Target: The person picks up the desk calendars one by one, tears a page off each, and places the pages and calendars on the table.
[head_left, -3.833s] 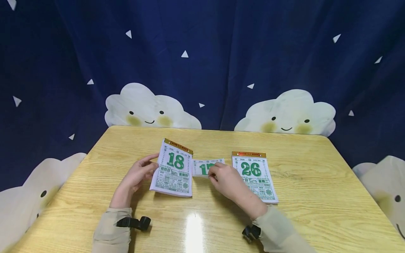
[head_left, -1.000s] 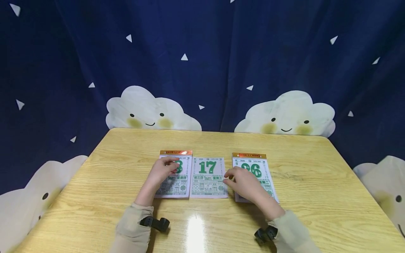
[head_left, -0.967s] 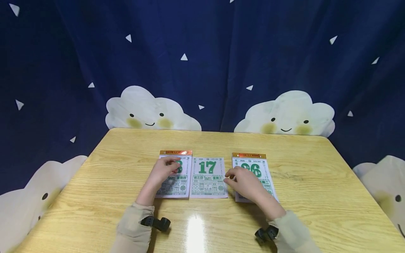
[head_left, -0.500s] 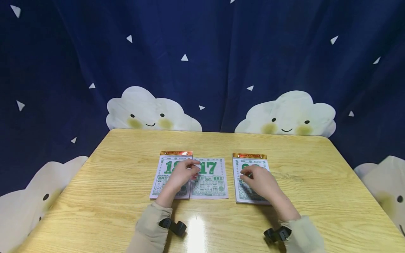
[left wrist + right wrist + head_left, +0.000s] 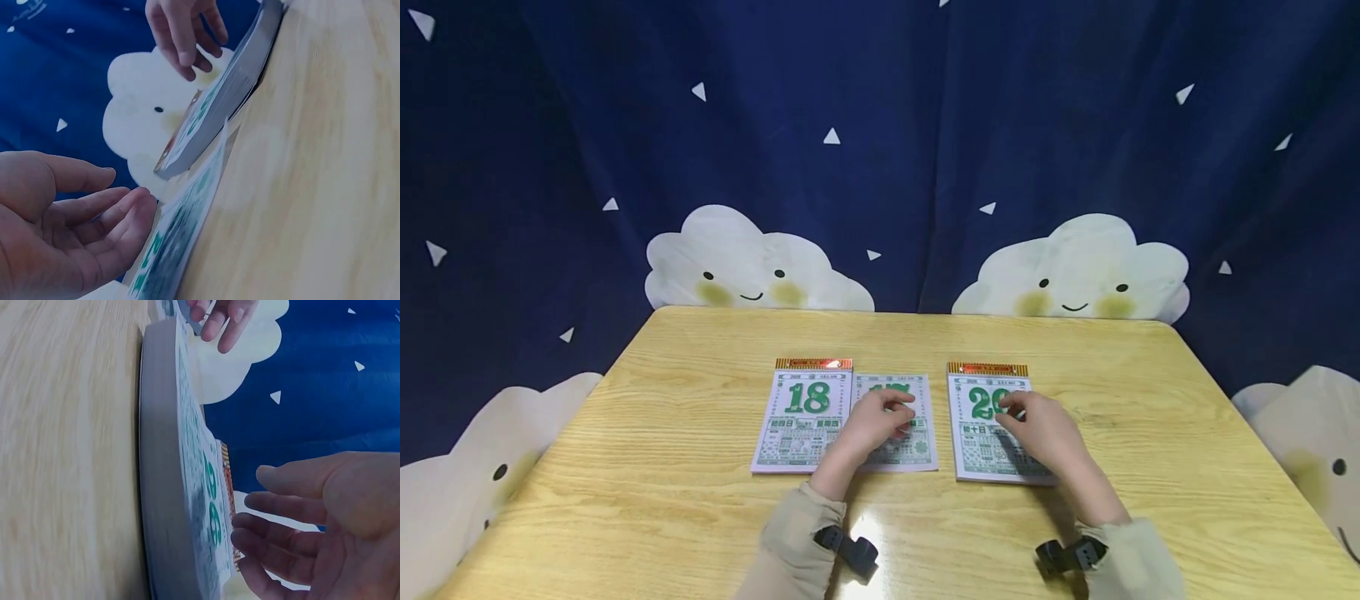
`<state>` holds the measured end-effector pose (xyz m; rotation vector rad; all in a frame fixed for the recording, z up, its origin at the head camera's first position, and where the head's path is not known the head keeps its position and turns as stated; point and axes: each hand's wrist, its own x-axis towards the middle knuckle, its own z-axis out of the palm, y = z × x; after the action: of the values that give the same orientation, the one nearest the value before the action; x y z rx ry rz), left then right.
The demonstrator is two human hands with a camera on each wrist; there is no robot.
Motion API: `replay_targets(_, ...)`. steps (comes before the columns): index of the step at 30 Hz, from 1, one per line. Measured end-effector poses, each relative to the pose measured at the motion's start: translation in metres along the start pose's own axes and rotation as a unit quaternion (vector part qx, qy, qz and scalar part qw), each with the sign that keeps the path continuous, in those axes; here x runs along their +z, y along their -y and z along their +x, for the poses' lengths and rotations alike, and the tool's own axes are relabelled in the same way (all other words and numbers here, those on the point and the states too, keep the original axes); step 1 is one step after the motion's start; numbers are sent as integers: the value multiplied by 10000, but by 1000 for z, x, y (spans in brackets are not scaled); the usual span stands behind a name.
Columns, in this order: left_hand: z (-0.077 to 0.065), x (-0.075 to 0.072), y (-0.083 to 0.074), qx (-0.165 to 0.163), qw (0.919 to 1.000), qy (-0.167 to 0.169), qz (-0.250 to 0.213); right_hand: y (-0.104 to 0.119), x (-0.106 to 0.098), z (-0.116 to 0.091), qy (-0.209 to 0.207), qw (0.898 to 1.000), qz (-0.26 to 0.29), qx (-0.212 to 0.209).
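Over the loose calendar sheet [image 5: 891, 454] with a green 17, my left hand [image 5: 871, 423] hovers, fingers loosely curved and holding nothing. The left wrist view shows this hand [image 5: 81, 231] apart from the sheet [image 5: 181, 244]. To its left a tear-off calendar [image 5: 801, 417] reading 18 lies flat, edge to edge with the sheet. My right hand [image 5: 1043, 429] is above the right tear-off calendar [image 5: 988, 450], covering part of its number. In the right wrist view that calendar reads 26 [image 5: 212, 497], and the relaxed right hand [image 5: 312, 531] grips nothing.
The wooden table [image 5: 662, 467] carries both calendars and the sheet. Behind it hangs a dark blue curtain [image 5: 887, 167] with white triangles and smiling clouds [image 5: 1075, 267]. A black wrist camera [image 5: 850, 550] is strapped on each sleeve.
Earlier, the left hand held up the 18 calendar and the right hand pinched the 17 sheet. Both now lie flat. The hands have since shifted right, the left from the 18 calendar to over the sheet.
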<state>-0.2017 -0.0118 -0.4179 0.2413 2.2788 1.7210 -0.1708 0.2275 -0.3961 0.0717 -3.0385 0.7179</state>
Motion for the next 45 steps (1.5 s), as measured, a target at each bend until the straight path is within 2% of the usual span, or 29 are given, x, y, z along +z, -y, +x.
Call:
replay_targets(7, 1, 23, 0, -114, 9996, 195, 147, -11, 0, -2, -28, 9989, 26, 465)
replay_targets(15, 2, 39, -8, -102, 9992, 350, 163, -19, -4, -1, -110, 9959, -45, 901)
replay_targets(20, 2, 51, -8, -213, 9990, 349, 203, -23, -4, -2, 85, 9932, -33, 1161)
replay_targets(23, 3, 57, -8, -330, 9992, 231, 86, -26, -2, -3, 228, 9902, 31, 1378)
replay_targets(26, 4, 60, -9, -457, 9990, -22, -14, -27, -1, -3, 314, 9878, 110, 1523)
replay_targets(29, 4, 63, -10, -427, 9987, -260, -29, -28, -1, -2, 344, 9870, 197, 1560)
replay_targets(33, 5, 68, -12, -307, 9980, -513, 182, -29, 0, -2, 355, 9858, 401, 1592)
replay_targets(38, 8, 73, -11, -382, 9943, -885, 459, -31, 1, -1, 367, 9836, 690, 1627)
replay_targets(41, 10, 76, -9, -471, 9934, -1026, 176, -31, 0, 0, 338, 9829, 803, 1624)
replay_targets(45, 12, 78, -8, -595, 9918, -981, -570, -32, -2, 0, 326, 9796, 1037, 1688)
